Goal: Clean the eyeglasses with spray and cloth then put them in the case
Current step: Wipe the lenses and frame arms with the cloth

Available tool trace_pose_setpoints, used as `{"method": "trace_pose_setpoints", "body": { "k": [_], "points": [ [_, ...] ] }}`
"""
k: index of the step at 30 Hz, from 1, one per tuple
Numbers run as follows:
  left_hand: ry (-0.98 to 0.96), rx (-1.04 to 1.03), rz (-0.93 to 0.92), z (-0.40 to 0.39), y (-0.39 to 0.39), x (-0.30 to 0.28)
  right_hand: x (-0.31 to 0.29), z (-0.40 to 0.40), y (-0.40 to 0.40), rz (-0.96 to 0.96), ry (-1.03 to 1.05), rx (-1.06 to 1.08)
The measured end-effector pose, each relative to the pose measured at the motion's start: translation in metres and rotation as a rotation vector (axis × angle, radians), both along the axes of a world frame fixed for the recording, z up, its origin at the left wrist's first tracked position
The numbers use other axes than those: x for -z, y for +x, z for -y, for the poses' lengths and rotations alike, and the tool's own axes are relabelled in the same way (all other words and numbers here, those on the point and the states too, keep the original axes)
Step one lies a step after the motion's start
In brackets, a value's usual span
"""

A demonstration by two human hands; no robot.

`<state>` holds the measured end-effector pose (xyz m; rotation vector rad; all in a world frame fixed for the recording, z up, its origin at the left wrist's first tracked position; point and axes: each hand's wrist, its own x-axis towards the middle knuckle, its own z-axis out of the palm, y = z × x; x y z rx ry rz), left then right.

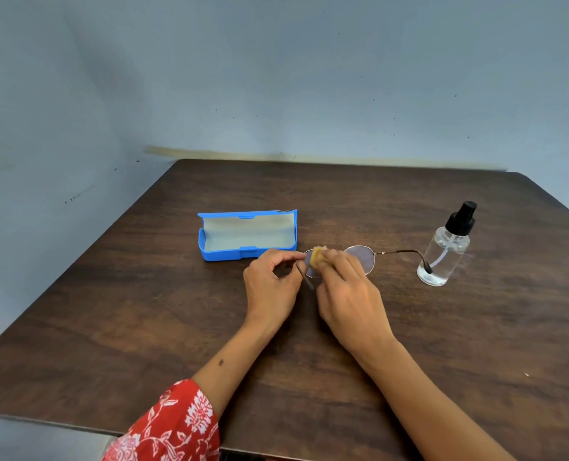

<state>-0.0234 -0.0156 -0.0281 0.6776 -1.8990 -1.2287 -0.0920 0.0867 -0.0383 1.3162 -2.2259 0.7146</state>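
At the middle of the brown table [116, 321], the left hand [271, 287] pinches the left edge of the glasses [359, 259] between thumb and fingertips, with one temple arm hanging down beside it. The right hand [349, 294] holds a small yellow cloth [318, 257] curled in its fingers and presses it on the left lens. The blue case [246, 236] lies open just beyond the hands, to the left. The clear spray bottle [448, 247] stands upright at the right, behind the tip of the other temple arm.
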Motion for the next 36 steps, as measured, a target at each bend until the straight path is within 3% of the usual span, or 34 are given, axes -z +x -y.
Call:
{"method": "trace_pose_setpoints", "body": {
  "k": [27, 32, 36],
  "points": [
    [-0.032, -0.012, -0.015, 0.003, -0.0002, 0.0057, 0.0011, -0.0025, 0.0054, -0.031, 0.029, -0.04],
    [-0.013, 0.013, -0.022, 0.0005, 0.0011, 0.003, -0.0016, -0.0001, -0.0027, -0.002, 0.043, 0.037],
    [-0.028, -0.011, -0.029, 0.0027, 0.001, 0.0057, 0.0, -0.0018, 0.0052, -0.024, 0.04, -0.039]
  ]
}}
